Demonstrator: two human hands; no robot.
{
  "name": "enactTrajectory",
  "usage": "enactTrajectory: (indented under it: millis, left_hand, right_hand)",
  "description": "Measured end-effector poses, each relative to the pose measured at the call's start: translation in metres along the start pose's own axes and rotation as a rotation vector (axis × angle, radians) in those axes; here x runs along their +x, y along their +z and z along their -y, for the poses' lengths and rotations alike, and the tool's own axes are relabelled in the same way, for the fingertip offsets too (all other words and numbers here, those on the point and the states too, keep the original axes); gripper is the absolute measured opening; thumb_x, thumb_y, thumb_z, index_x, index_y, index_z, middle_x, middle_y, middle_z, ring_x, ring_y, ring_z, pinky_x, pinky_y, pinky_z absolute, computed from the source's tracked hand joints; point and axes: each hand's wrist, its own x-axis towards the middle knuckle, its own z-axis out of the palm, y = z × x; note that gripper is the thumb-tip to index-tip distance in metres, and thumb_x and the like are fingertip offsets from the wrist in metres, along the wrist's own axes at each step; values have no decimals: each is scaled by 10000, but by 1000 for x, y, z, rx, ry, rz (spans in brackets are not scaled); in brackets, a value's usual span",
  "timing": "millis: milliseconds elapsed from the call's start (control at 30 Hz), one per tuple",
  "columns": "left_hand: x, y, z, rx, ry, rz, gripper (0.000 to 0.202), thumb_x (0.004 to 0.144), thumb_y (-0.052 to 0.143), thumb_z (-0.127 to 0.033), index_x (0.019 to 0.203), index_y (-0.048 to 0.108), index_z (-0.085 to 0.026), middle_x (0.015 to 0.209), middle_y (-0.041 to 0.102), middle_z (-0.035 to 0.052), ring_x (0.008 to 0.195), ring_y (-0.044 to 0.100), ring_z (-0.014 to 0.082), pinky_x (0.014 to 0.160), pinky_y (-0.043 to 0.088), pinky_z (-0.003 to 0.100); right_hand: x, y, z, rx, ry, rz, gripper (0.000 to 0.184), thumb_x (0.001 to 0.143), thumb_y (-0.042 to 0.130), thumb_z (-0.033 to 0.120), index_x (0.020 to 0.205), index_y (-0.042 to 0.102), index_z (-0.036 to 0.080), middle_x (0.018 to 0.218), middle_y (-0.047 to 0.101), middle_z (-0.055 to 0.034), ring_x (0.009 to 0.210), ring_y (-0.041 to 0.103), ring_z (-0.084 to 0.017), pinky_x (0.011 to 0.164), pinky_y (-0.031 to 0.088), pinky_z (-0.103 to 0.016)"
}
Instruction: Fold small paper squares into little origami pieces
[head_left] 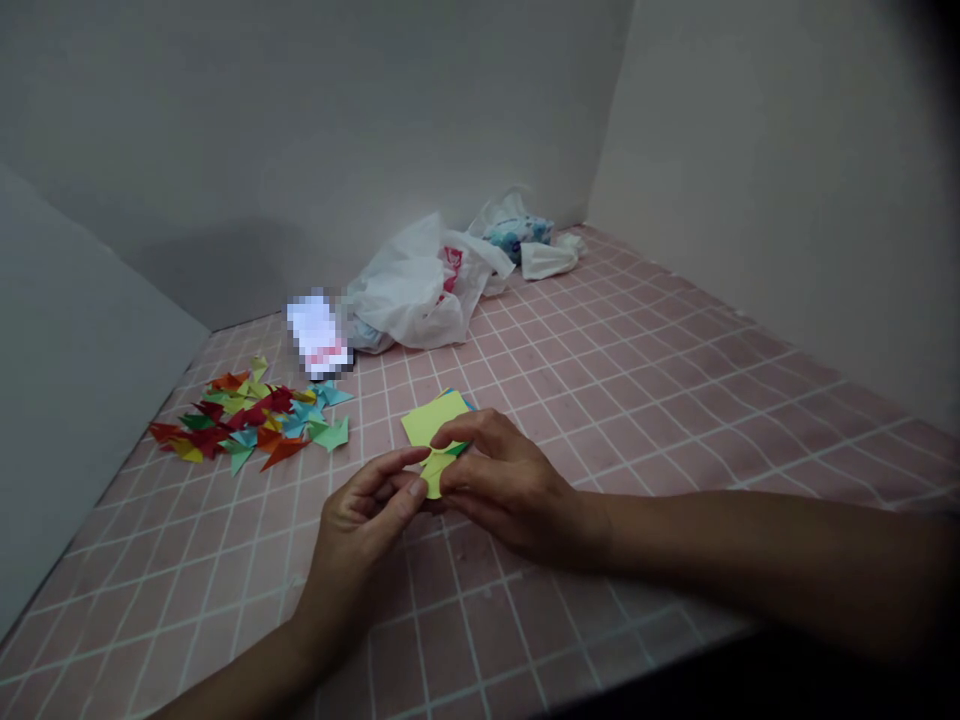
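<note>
Yellow paper [433,480] sits between my two hands, over the near side of the stack [430,420]. My left hand [379,505] pinches it between thumb and fingers; my right hand [517,490] grips its other side, where a green tip [456,450] shows. I can't tell whether they're one piece. Left of the stack, folded shapes [281,425] lie heaped near the lit phone [319,335], with a bag [412,290] just beside it.
</note>
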Motion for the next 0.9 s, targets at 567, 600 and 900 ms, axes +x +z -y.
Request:
enactTrajectory:
  millis: [567, 600, 900]
  left_hand:
    - [-5, 1, 1, 326, 240, 73, 254, 903, 617, -205, 1141, 690, -253, 882, 783, 0, 786, 744, 141, 671, 564, 203]
    - [-5, 1, 1, 336, 251, 77, 261, 902, 618, -200, 1147, 687, -254, 896, 786, 1, 800, 748, 143, 683, 569, 204]
    - [-6, 3, 1, 334, 264, 54, 286, 856, 663, -156, 1130, 686, -235, 860, 789, 11, 795, 765, 171, 741, 607, 249]
  right_hand:
    - [1, 1, 7, 575, 597, 36, 79, 873, 574, 148, 799, 564, 173, 771, 653, -20, 728, 631, -141, 698, 501, -285]
    - [1, 1, 7, 592, 609, 34, 79, 875, 571, 152, 799, 562, 174, 768, 654, -17, 722, 633, -137, 691, 503, -279]
    - [3, 2, 7, 664, 650, 32, 90, 861, 570, 149, 781, 542, 181, 751, 649, -8, 711, 640, -131, 673, 519, -275]
